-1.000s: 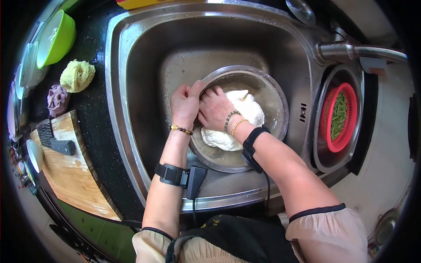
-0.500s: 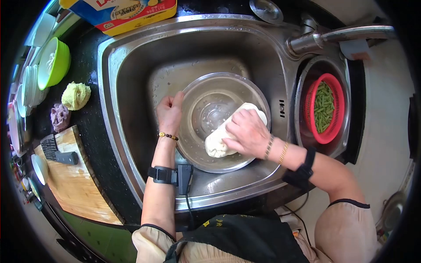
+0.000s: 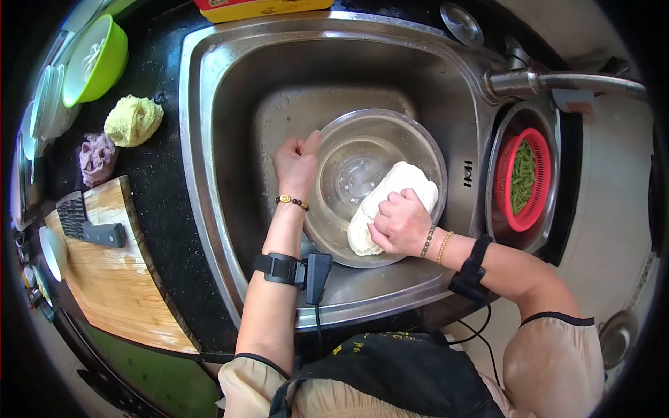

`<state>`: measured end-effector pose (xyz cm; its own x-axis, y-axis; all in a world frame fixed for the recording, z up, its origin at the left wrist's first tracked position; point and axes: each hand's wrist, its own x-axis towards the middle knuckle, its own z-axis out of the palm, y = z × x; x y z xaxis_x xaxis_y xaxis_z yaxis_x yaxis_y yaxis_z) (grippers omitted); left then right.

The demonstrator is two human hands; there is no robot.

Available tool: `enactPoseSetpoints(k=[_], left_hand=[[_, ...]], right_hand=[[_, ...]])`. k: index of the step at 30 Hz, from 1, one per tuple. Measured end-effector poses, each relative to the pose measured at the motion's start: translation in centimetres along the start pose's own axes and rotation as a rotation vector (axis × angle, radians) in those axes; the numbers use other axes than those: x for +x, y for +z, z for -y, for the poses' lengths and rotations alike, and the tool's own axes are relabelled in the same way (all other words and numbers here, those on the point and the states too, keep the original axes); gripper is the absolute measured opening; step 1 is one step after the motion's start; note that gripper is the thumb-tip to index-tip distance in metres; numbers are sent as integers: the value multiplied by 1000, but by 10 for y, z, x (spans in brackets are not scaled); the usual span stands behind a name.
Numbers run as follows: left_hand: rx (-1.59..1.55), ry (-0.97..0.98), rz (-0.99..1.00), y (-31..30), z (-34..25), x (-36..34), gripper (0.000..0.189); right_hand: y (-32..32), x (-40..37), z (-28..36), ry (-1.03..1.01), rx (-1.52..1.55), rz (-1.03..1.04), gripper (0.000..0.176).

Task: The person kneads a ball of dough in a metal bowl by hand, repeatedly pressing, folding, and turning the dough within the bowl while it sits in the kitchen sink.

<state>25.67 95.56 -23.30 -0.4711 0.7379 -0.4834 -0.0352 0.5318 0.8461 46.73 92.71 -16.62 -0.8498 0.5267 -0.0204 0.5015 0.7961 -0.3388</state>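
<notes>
A thick white roll of dough (image 3: 398, 182) lies in a metal bowl (image 3: 341, 132), which stands inside the steel sink (image 3: 279, 111). My right hand (image 3: 402, 224) is curled into a fist, its knuckles pressed on the lower right part of the dough. At the bowl's left rim is my left hand (image 3: 296, 166), its fingers closed around the edge with the thumb up. The inside of the bowl looks wet or shiny.
On the left counter are a green bowl (image 3: 104, 59), yellow dough (image 3: 134, 121), purple dough (image 3: 97, 159) and a cutting board (image 3: 118, 292) with a cleaver (image 3: 104, 234). A red basket (image 3: 500, 182) of green beans stands right, below the faucet (image 3: 529, 82).
My right hand has gone from spread fingers over the dough to a fist pushed into it. The dough looks wider and more bent. The whole view has shifted slightly.
</notes>
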Motion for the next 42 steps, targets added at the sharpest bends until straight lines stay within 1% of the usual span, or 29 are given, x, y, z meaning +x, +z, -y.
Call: enactPoseSetpoints(k=[4, 6, 10, 19, 21, 26, 28, 30, 33, 35, 37, 38, 40, 41, 42], left_hand=[[-36, -35, -14, 2, 1, 0, 39], [9, -10, -37, 4, 5, 2, 41], [56, -32, -24, 3, 3, 1, 43], [24, 10, -17, 4, 2, 0, 43], [41, -31, -25, 3, -3, -2, 43], [28, -26, -21, 5, -2, -3, 42], [23, -16, -27, 4, -1, -4, 41], [-53, -58, -29, 5, 0, -4, 39], [-64, -78, -28, 5, 1, -3, 38], [-78, -61, -35, 7, 4, -3, 37], [-77, -26, -45, 7, 5, -2, 36], [-54, -24, -48, 7, 5, -1, 36], [5, -38, -58, 6, 4, -1, 36], [5, -25, -60, 5, 7, -2, 36], [10, -8, -45, 4, 7, -2, 36]], right_hand=[[12, 2, -1, -57, -41, 10, 22], [19, 6, -4, -78, -41, 17, 20], [32, 16, -10, -111, -68, 12, 21], [48, 37, -18, -67, -35, -4, 20], [51, 41, -19, -54, -30, 5, 20], [61, 50, -26, -13, 0, 3, 19], [67, 57, -28, -2, 18, -72, 20], [69, 63, -29, 13, 23, -75, 20], [76, 71, -31, 37, 36, -87, 20], [78, 75, -32, 43, 45, -104, 20], [77, 82, -32, 85, 55, -64, 19], [77, 86, -33, 74, 57, -83, 19], [78, 86, -31, 121, 34, -34, 19], [78, 85, -29, 118, 29, -46, 19], [75, 84, -28, 122, 8, 3, 20]])
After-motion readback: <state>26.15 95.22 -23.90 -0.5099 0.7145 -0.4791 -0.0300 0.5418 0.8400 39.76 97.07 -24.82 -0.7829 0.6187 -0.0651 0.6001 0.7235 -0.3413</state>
